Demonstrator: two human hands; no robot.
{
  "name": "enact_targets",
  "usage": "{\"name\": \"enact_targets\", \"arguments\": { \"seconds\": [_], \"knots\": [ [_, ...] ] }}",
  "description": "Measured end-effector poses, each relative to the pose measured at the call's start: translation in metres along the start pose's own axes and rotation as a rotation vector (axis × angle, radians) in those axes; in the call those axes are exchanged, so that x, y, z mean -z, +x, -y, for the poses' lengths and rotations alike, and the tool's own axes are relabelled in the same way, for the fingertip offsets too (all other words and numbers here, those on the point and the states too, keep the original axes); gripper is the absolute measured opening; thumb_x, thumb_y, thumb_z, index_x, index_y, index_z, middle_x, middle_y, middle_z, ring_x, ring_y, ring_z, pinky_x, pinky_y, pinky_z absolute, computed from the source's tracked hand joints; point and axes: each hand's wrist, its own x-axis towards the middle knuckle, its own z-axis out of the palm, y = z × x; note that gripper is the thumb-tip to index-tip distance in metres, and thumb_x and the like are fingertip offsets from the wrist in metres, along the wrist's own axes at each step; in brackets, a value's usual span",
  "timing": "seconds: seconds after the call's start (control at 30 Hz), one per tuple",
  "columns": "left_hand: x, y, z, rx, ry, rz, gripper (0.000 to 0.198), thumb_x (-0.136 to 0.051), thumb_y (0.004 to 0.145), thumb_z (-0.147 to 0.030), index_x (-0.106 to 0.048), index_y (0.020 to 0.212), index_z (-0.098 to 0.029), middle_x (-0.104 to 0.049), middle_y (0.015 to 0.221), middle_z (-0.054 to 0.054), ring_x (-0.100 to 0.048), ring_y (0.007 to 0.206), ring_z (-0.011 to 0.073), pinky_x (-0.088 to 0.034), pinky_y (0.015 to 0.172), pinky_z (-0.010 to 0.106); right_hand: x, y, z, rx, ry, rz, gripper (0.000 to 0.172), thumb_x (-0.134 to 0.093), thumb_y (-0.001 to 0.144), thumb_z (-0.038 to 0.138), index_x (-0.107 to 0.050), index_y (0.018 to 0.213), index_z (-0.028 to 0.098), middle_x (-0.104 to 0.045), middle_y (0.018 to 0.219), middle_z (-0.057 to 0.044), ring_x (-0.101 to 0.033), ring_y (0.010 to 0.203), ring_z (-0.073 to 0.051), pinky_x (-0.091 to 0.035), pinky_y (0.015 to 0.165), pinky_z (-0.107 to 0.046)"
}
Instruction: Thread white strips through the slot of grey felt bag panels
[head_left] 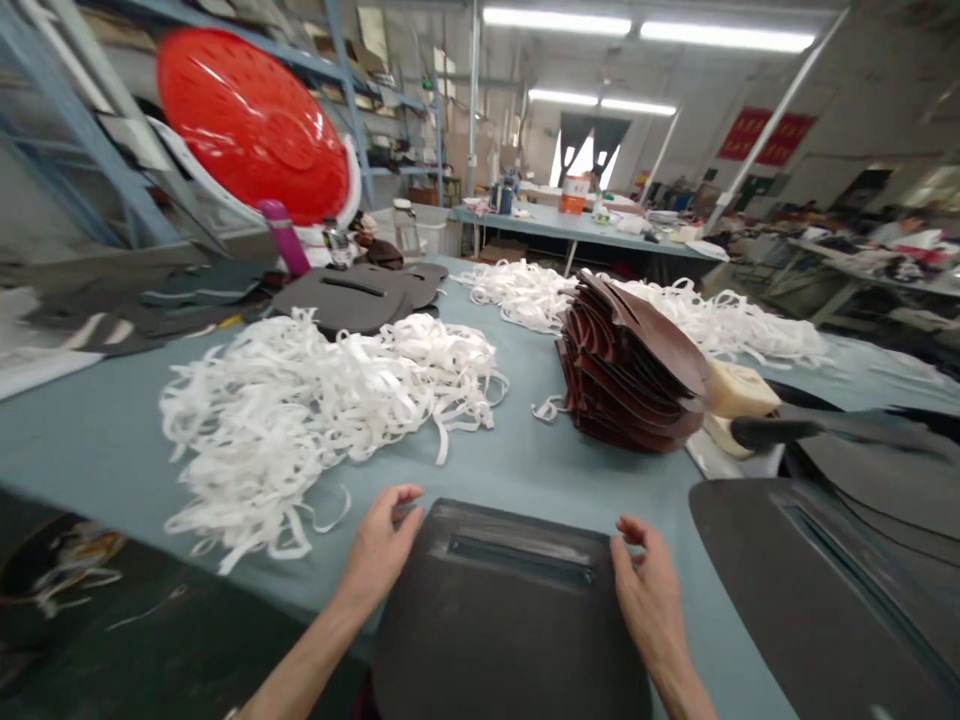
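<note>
Dark panel (517, 635) nearest, slot (521, 561) at its far end. Left hand (382, 548) at its left edge, right hand (649, 592) at its right edge, fingers loosely curled; can't tell if either grip is grasping it. Looks like a positioning step; next move probably calls for even contact both sides. Beyond panel on tabletop (525, 475): white strips (300, 400) to its left, brown stack (634, 370) to its right.

Bright; ceiling tubes (556, 20) at 12 to 2 o'clock, window (609, 160) at 1, both blown out. Glare on red dome (255, 125) at 10. Floor (187, 640) dim at 8. Blur at 3, edges stretched.
</note>
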Motion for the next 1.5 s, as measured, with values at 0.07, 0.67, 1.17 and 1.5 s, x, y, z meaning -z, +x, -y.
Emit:
{"name": "enact_targets", "arguments": {
  "seconds": [0.07, 0.67, 1.17, 1.5],
  "knots": [
    [-0.004, 0.007, -0.002, -0.029, 0.004, -0.021, 0.027, -0.063, 0.073, -0.037, -0.062, 0.094, -0.02, -0.064, 0.1, 0.007, -0.06, 0.097, 0.0255, -0.045, 0.092, 0.039, -0.017, 0.006, 0.019, 0.053, 0.028, 0.062, 0.037, -0.049, 0.082, 0.045, -0.054, 0.108, 0.019, -0.062, 0.104, -0.011, -0.058, 0.093, -0.025, -0.044, 0.082, -0.038],
    [-0.016, 0.118, -0.017, -0.712, 0.676, 0.296, 0.038, -0.039, 0.083, -0.006, -0.063, 0.106, -0.025, -0.062, 0.117, 0.007, -0.04, 0.121, 0.0278, -0.027, 0.1, 0.048, -0.169, 0.018, 0.119, -0.325, 0.634, 0.752, 0.032, -0.069, 0.062, 0.041, -0.046, 0.058, 0.02, -0.041, 0.038, 0.009, -0.03, 0.03, -0.004, -0.023, 0.03, -0.017],
    [-0.039, 0.143, -0.068, -0.676, 0.774, 0.267, 0.06, -0.04, 0.076, 0.004, -0.043, 0.131, -0.019, -0.051, 0.127, 0.01, -0.052, 0.108, 0.0197, -0.041, 0.094, 0.035, -0.033, -0.056, 0.038, -0.497, 0.45, 0.77, 0.032, -0.064, 0.063, 0.046, -0.043, 0.061, 0.022, -0.044, 0.041, 0.009, -0.022, 0.029, -0.003, -0.013, 0.033, -0.02],
    [-0.058, -0.012, -0.089, -0.919, 0.634, 0.869, 0.022, -0.045, 0.094, -0.035, -0.062, 0.09, -0.022, -0.067, 0.089, 0.001, -0.056, 0.098, 0.0176, -0.027, 0.103, 0.04, -0.023, -0.045, 0.062, -0.072, 0.228, 0.77, 0.033, -0.055, 0.08, 0.043, -0.053, 0.06, 0.018, -0.049, 0.053, 0.004, -0.039, 0.052, -0.008, -0.028, 0.052, -0.022]
  ]
}}
